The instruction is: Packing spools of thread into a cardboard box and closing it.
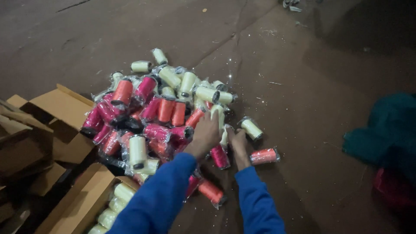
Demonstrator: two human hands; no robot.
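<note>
I am looking down at a dark concrete floor (312, 86) where a heap of plastic-wrapped thread spools (160, 108) lies, some cream, some orange, some bright pink. Both my arms, in blue sleeves, reach into the near right edge of the heap. My left hand (206, 132) rests on top of the spools with the fingers curled down among them; I cannot tell whether it has closed on one. My right hand (237, 141) is just beside it, fingers bent round a cream wrapped spool (223, 123) that stands between the two hands, though how firm the hold is stays unclear. A pink wrapped spool (219, 156) lies between my wrists, and an orange wrapped spool (263, 156) lies just right of my right wrist. At lower left an open brown cardboard box (76, 203) holds a row of cream spools; more flattened cardboard lies beyond it.

I judge this to be the sorting and picking stage: choosing spools from the heap. The next move calls for a sure hold on one slippery wrapped spool without dragging its neighbours along.
</note>
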